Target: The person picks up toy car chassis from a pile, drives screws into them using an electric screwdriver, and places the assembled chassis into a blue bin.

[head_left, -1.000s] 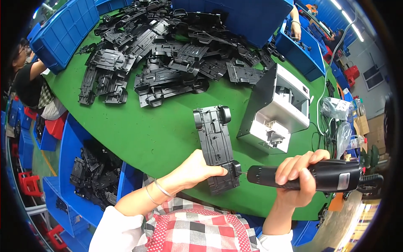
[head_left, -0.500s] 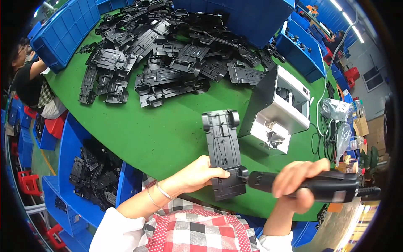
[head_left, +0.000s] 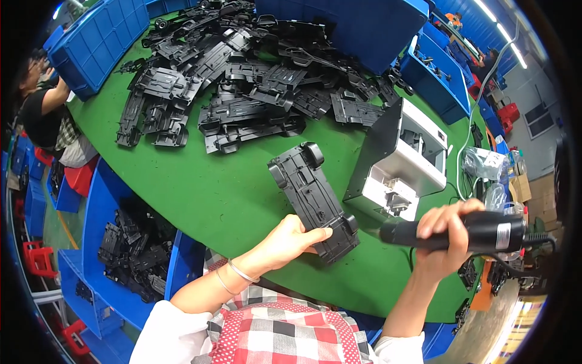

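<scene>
My left hand grips the near end of a black plastic toy car chassis, thumb across its underside. The chassis is tilted, its far end pointing up and left, with wheels showing at its corners. My right hand is wrapped round a black corded electric screwdriver, held level with its tip toward the chassis's near right wheel. A small gap separates tip and wheel. Just beyond stands a silver and black screw feeder on the green table.
A big heap of black chassis covers the back of the green tabletop. Blue crates stand around it. A blue bin at left holds more black parts. Cables and plastic bags lie at right. Another person works at far left.
The chassis has turned, its far end swinging left. My right hand has moved the screwdriver up and slightly right, away from the chassis.
</scene>
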`<state>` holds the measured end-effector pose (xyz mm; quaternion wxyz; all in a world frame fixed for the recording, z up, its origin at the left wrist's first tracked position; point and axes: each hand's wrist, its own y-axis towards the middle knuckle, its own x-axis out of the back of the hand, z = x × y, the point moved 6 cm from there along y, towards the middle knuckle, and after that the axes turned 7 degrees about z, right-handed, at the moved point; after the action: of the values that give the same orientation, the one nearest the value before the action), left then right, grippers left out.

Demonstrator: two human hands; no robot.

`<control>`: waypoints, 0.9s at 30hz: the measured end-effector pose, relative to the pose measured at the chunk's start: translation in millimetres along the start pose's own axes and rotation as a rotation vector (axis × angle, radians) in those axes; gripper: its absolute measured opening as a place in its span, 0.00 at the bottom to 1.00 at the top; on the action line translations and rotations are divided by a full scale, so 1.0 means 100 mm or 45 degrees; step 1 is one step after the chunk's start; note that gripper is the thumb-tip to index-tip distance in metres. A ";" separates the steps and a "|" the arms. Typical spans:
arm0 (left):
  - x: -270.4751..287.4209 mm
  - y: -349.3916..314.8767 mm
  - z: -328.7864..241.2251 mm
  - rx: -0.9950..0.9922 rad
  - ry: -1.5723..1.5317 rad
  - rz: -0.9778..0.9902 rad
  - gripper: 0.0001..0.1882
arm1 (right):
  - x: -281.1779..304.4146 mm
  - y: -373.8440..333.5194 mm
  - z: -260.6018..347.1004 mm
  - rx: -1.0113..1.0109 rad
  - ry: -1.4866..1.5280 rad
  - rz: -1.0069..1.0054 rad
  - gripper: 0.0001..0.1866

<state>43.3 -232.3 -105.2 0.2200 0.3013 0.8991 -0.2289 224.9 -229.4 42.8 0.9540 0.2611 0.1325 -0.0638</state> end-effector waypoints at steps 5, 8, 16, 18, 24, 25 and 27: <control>-0.02 0.00 -0.03 0.014 -0.001 -0.096 0.11 | -0.30 -0.26 -0.08 -0.063 0.204 0.133 0.16; -0.12 0.00 -0.14 -0.074 0.062 -0.052 0.11 | -0.34 -0.31 -0.10 -0.071 0.162 0.157 0.17; -0.04 0.01 0.00 0.074 0.352 -0.149 0.12 | -0.43 -0.40 -0.15 -0.012 0.050 0.327 0.16; 0.00 0.00 0.06 0.074 0.364 -0.155 0.12 | -0.48 -0.44 -0.16 -0.010 0.025 0.346 0.17; -0.07 0.14 0.55 -0.379 0.348 -0.113 0.25 | -0.16 -0.26 -0.06 -0.308 0.100 0.320 0.18; -0.13 0.01 0.52 -0.290 0.575 -0.102 0.27 | -0.09 -0.26 0.03 -0.435 0.031 0.290 0.17; -0.49 -0.20 0.03 -0.138 0.817 0.138 0.28 | 0.03 -0.32 -0.02 -0.740 -0.242 0.185 0.18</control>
<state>66.7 -269.7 -76.0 -0.0469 0.3933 0.9161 -0.0619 221.1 -256.3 24.6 0.9989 -0.0208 0.0365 0.0212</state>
